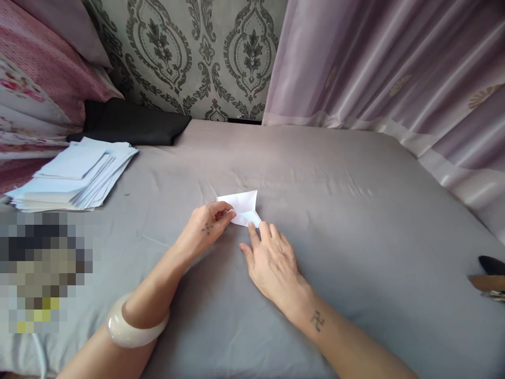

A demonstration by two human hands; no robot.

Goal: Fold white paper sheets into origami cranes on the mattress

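A small piece of folded white paper (242, 201) lies on the grey sheet in the middle of the head view, one flap raised at its far side. My left hand (209, 223) pinches the paper's near left edge between thumb and fingers. At the near right corner, my right hand (274, 258) rests with its fingers stretched out, fingertips touching the paper and the sheet. The thumb of that hand stands apart from the other fingers. Part of the paper's left side is hidden behind my left fingers.
A stack of white paper sheets (79, 176) sits at the left, in front of a black cloth-like item (134, 122). Purple curtains (355, 63) hang at the right. A dark and brown object (489, 281) lies at the right edge. The area at lower left is pixelated.
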